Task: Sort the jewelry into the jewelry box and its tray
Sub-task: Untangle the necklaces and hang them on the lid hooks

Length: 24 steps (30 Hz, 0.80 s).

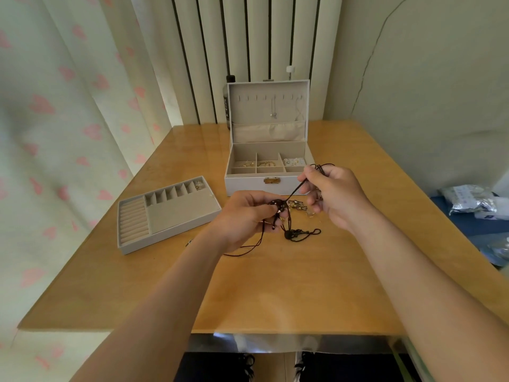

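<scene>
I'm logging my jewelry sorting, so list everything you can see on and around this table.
table: one, light wood, under everything
jewelry box: one, white, open, far middle of table
tray: one, grey, left of the box
thin chains: two or so, pale, on lid hooks
gold pieces: several, box's back compartments
loose jewelry: small pile, gold and clear, between the hands
black cord: count unclear, tangled, held in both hands
bottle: one, dark, behind the box
plastic bags: a few, silvery, beyond table's right edge
curtain: one, pale with pink hearts, left
left hand: one, grips the cord's tangle
right hand: one, fingers pinch a strand
</scene>
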Each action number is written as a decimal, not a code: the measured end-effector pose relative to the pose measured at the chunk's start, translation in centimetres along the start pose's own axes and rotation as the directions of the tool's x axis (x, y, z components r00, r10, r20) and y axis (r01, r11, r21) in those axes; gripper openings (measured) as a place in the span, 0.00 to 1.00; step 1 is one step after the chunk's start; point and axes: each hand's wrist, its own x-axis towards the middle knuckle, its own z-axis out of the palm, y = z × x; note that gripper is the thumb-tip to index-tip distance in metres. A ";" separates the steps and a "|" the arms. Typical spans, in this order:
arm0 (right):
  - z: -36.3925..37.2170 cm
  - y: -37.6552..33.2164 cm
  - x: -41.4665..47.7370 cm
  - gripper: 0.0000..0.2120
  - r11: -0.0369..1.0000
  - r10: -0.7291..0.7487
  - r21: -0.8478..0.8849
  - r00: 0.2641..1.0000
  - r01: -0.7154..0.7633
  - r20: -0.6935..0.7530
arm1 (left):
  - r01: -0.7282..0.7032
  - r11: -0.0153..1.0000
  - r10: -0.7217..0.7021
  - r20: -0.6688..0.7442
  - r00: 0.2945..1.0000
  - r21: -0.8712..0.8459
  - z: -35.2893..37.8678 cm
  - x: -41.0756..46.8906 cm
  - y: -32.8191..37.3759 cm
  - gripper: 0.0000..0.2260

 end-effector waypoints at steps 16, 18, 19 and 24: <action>-3.8 2.6 3.6 0.21 0.957 0.288 -0.232 0.640 -0.173 0.713 | -0.001 1.000 0.002 0.069 0.998 -0.017 -3.0 4.1 -0.3 0.10; -3.6 1.2 3.8 0.18 0.900 0.373 -0.431 0.633 -0.069 0.678 | -0.006 1.000 0.007 0.098 0.995 -0.020 -3.4 4.7 -0.5 0.10; -3.5 0.3 4.0 0.17 0.831 0.420 -0.556 0.657 -0.003 0.626 | -0.011 0.999 0.015 0.120 0.993 -0.032 -3.6 5.0 -0.7 0.10; -1.9 -0.4 4.9 0.10 0.607 0.066 -0.774 0.959 0.180 0.274 | 0.004 0.976 0.036 0.184 0.982 -0.216 -3.9 5.7 -1.8 0.07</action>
